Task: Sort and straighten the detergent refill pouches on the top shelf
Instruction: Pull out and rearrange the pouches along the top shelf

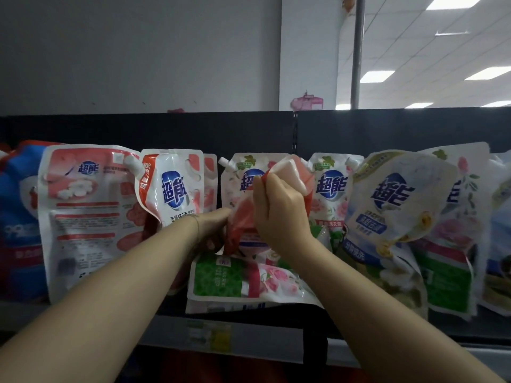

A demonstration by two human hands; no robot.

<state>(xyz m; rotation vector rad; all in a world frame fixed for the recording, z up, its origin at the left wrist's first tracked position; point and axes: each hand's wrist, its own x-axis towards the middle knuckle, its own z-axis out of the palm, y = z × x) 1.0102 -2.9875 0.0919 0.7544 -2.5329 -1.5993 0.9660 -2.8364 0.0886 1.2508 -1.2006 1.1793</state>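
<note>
Left hand (213,230), right hand (279,208): both bare, forearms bare to frame edge. Thin pale bracelet (197,220) circles left wrist.

Bright ceiling panels (455,1), soft blur, bowed edges

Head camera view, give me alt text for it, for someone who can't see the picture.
Both hands hold a crumpled red and white pouch in front of a row of standing detergent pouches on a store shelf: the right hand grips its upper part, the left hand its lower edge. A green rose-printed pouch lies flat beneath it.
</note>
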